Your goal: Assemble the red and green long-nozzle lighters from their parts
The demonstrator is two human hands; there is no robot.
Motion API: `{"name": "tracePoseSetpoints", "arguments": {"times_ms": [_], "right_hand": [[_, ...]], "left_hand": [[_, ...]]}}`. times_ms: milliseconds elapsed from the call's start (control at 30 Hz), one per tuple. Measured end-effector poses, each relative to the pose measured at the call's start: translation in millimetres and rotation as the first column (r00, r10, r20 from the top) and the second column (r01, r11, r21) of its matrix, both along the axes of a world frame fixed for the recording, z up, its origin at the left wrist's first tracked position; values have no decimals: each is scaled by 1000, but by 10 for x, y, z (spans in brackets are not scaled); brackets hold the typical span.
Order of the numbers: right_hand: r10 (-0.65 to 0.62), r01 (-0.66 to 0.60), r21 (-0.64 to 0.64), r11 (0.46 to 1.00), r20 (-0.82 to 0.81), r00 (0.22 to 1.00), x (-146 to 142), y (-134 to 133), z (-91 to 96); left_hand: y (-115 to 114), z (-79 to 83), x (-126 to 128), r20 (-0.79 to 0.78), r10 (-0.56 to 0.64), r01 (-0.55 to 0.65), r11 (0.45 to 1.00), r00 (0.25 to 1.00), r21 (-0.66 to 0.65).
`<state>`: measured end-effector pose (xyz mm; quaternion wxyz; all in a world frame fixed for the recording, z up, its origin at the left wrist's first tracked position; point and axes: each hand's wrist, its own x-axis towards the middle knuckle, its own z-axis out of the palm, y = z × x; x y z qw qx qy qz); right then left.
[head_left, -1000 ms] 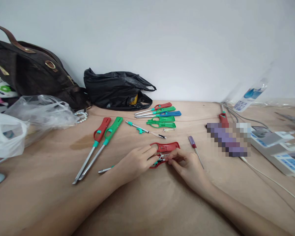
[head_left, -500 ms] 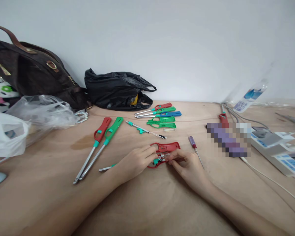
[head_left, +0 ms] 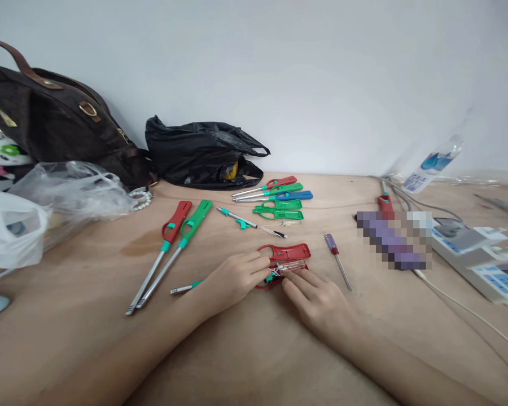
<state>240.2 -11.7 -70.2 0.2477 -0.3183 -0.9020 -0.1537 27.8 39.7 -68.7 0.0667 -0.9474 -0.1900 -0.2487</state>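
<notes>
A red lighter shell half (head_left: 294, 252) lies with its inside facing up. Just nearer to me is the other half of this opened lighter, holding a clear gas tank (head_left: 293, 265), white wires and a teal trigger. My left hand (head_left: 239, 276) grips that near half at its handle loop, and the fingertips hide part of it. A metal lighter nozzle (head_left: 186, 288) pokes out beyond my left wrist. My right hand (head_left: 322, 296) lies palm down with fingers stretched out, their tips against the near edge of the half beside the tank.
Whole lighters lie at the left, including a green lighter (head_left: 188, 234), and more lie at the back. Opened green shells (head_left: 281, 215) and a loose nozzle (head_left: 237, 217) are beyond my hands. At right are a screwdriver (head_left: 338, 260) and a power strip (head_left: 469, 254).
My right hand has gone from a pinch at the near half to lying flat with fingers extended, slightly lower. The clear tank now shows. My left hand has stayed in place.
</notes>
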Motion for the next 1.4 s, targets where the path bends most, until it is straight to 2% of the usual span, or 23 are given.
{"name": "tracePoseSetpoints", "arguments": {"times_ms": [100, 167, 233, 333, 433, 533, 633, 800, 933, 1000, 1233, 1400], "right_hand": [[-8, -18, 153, 988, 170, 985, -49, -49, 4], [-29, -13, 177, 984, 232, 972, -78, -69, 6], [-21, -16, 148, 989, 248, 969, -92, -66, 10], [30, -35, 27, 999, 175, 984, -66, -19, 30], [21, -32, -192, 981, -60, 998, 9, 55, 61], [-96, -49, -439, 897, -302, 949, 85, 123, 78], [-158, -85, -554, 828, -377, 912, 117, 161, 67], [-129, -75, -562, 824, -315, 940, 96, 148, 49], [-134, -29, -544, 839, -256, 957, 77, 116, 51], [-132, -16, -529, 848, -241, 962, 70, 101, 48], [-161, 66, -442, 894, -181, 970, 48, 69, 2], [-147, 52, -433, 900, -189, 971, 47, 79, -13]], "left_hand": [[-21, 40, 15, -12, -6, 6, 999, 1000, 43], [-54, 69, 18, -51, -1, 4, 998, 999, 67], [-111, 91, 17, -103, 35, -26, 996, 994, 85], [-253, 101, 12, -121, 125, -107, 983, 985, 146], [-429, 72, -5, -128, 190, -158, 961, 973, 228], [-557, 26, -41, -132, 208, -175, 958, 969, 227], [-588, 11, -78, -117, 211, -185, 962, 970, 198], [-509, 73, -98, -38, 214, -206, 967, 976, 146], [-421, 115, -113, 36, 327, -327, 945, 944, 6], [-382, 114, -125, 49, 353, -350, 935, 934, -62], [-308, 96, -136, 17, 331, -325, 933, 943, -157], [-266, 83, -139, 34, 318, -301, 922, 947, -242]]}}
